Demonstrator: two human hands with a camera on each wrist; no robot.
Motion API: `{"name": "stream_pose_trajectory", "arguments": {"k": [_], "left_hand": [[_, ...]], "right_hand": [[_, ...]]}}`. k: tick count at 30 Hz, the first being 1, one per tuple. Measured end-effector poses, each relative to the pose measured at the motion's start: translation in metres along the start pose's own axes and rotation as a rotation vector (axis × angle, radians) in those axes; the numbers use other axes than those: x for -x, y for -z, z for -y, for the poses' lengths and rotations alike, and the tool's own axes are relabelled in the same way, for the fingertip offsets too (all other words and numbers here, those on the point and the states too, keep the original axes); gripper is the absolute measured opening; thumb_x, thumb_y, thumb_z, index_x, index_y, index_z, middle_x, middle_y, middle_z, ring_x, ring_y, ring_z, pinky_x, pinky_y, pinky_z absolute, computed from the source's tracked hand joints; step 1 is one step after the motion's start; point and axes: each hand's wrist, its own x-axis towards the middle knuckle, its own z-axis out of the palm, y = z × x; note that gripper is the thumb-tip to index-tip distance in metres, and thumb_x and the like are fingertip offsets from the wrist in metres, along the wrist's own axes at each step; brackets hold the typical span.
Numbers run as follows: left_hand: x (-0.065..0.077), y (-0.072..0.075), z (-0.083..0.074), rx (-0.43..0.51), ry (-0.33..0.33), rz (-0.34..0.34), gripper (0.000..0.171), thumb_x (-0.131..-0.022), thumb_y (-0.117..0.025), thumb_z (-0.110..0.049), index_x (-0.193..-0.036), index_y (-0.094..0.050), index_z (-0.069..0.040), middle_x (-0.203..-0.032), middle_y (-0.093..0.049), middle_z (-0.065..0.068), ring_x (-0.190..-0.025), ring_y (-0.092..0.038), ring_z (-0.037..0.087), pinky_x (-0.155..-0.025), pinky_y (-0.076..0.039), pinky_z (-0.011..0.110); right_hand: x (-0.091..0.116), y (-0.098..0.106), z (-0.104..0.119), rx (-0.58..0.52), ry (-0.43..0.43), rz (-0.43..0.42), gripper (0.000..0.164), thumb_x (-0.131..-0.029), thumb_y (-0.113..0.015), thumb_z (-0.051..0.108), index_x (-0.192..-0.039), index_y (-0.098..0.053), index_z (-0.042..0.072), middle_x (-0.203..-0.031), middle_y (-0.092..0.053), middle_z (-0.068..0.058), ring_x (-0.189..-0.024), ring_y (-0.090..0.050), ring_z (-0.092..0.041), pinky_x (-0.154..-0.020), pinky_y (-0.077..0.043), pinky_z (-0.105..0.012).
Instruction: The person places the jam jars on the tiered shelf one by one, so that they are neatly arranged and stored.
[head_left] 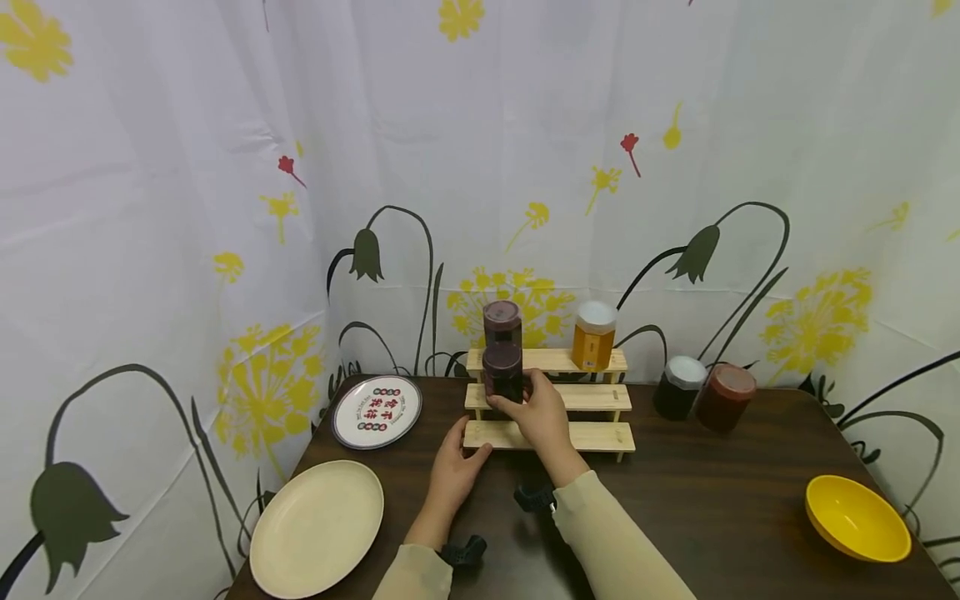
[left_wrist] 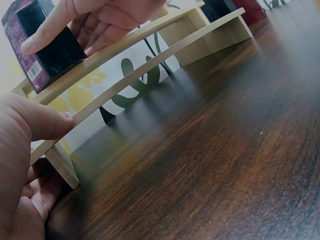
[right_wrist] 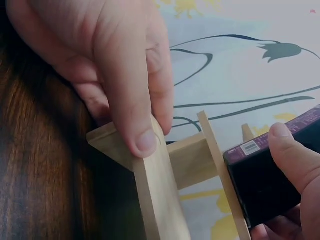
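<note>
A three-tier wooden rack (head_left: 585,433) stands on the dark table. My right hand (head_left: 543,417) holds a dark jar with a purplish lid (head_left: 502,371) at the left end of the middle tier. In the left wrist view, this jar (left_wrist: 55,55) has a purple label with a barcode, and its base is right at the shelf board. Behind it, a similar dark jar (head_left: 502,317) stands on the top tier. My left hand (head_left: 453,467) grips the left end of the bottom tier, thumb on the board's front edge, other fingers around the end support.
An amber jar with a white lid (head_left: 594,340) stands at the top tier's right. Right of the rack are a white-lidded dark jar (head_left: 679,387) and a reddish jar (head_left: 726,398). A printed plate (head_left: 377,412) and cream platter (head_left: 318,525) lie left; a yellow bowl (head_left: 858,518) sits right.
</note>
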Motion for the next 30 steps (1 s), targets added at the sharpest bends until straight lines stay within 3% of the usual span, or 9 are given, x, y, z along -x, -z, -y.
{"name": "stream_pose_trajectory", "arguments": {"k": [3, 7, 11, 14, 17, 22, 25, 30], "left_hand": [[-0.001, -0.001, 0.001, -0.002, -0.005, -0.007, 0.074, -0.101, -0.079, -0.024, -0.162, -0.045, 0.002, -0.160, -0.053, 0.029, -0.144, -0.057, 0.046, -0.117, -0.048, 0.064], [0.000, -0.001, 0.001, 0.002, -0.007, -0.007, 0.074, -0.101, -0.079, -0.023, -0.162, -0.045, 0.002, -0.158, -0.054, 0.029, -0.140, -0.059, 0.046, -0.114, -0.050, 0.064], [0.003, -0.002, 0.001, 0.003, 0.005, 0.006, 0.075, -0.101, -0.079, -0.024, -0.163, -0.045, 0.002, -0.159, -0.054, 0.028, -0.140, -0.059, 0.045, -0.115, -0.050, 0.064], [0.002, -0.001, 0.000, 0.002, 0.000, 0.002, 0.076, -0.101, -0.079, -0.025, -0.163, -0.045, 0.002, -0.159, -0.054, 0.028, -0.142, -0.058, 0.046, -0.116, -0.049, 0.064], [0.000, -0.001, -0.001, 0.003, -0.013, -0.011, 0.075, -0.100, -0.079, -0.023, -0.162, -0.046, 0.003, -0.156, -0.056, 0.028, -0.139, -0.059, 0.045, -0.115, -0.049, 0.064], [0.002, -0.001, -0.002, 0.003, -0.006, -0.013, 0.074, -0.100, -0.080, -0.021, -0.161, -0.046, 0.003, -0.156, -0.056, 0.028, -0.136, -0.061, 0.044, -0.114, -0.050, 0.064], [0.003, -0.001, -0.001, 0.007, 0.002, -0.009, 0.074, -0.100, -0.079, -0.021, -0.162, -0.045, 0.002, -0.159, -0.055, 0.028, -0.136, -0.061, 0.044, -0.115, -0.049, 0.064], [0.003, -0.002, 0.001, 0.002, -0.001, -0.008, 0.073, -0.101, -0.079, -0.021, -0.162, -0.045, 0.002, -0.159, -0.054, 0.028, -0.136, -0.061, 0.045, -0.115, -0.049, 0.065]], "right_hand": [[0.000, 0.001, -0.001, -0.053, 0.012, 0.006, 0.070, -0.086, -0.095, 0.043, -0.141, -0.065, 0.012, -0.131, -0.075, -0.010, -0.114, -0.072, -0.031, -0.097, -0.059, -0.051], [0.005, 0.004, -0.006, -0.165, 0.010, 0.045, 0.071, -0.091, -0.092, 0.036, -0.148, -0.059, 0.012, -0.148, -0.068, -0.012, -0.138, -0.067, -0.035, -0.114, -0.056, -0.054], [0.018, 0.010, -0.015, -0.185, 0.011, 0.039, 0.067, -0.096, -0.086, 0.031, -0.153, -0.056, 0.010, -0.154, -0.064, -0.014, -0.144, -0.062, -0.035, -0.117, -0.053, -0.053], [0.025, 0.016, -0.018, -0.175, 0.045, 0.024, 0.061, -0.098, -0.085, 0.027, -0.150, -0.059, 0.008, -0.150, -0.066, -0.015, -0.141, -0.065, -0.035, -0.117, -0.054, -0.051], [0.029, 0.025, -0.014, -0.204, 0.105, -0.021, 0.045, -0.098, -0.084, 0.022, -0.139, -0.067, 0.010, -0.138, -0.073, -0.014, -0.128, -0.073, -0.031, -0.109, -0.060, -0.046], [0.034, 0.050, -0.003, -0.321, 0.329, -0.211, 0.008, -0.104, -0.075, 0.010, -0.112, -0.077, 0.011, -0.098, -0.081, -0.012, -0.087, -0.079, -0.016, -0.076, -0.065, -0.028], [0.035, 0.075, 0.010, -0.361, 0.466, -0.255, 0.006, -0.104, -0.072, 0.003, -0.109, -0.075, 0.005, -0.087, -0.079, -0.014, -0.077, -0.076, -0.008, -0.068, -0.063, -0.021], [0.034, 0.123, 0.029, -0.286, 0.589, -0.264, 0.014, -0.099, -0.075, -0.005, -0.113, -0.074, -0.001, -0.094, -0.079, -0.017, -0.087, -0.076, -0.004, -0.078, -0.061, -0.015]]}}
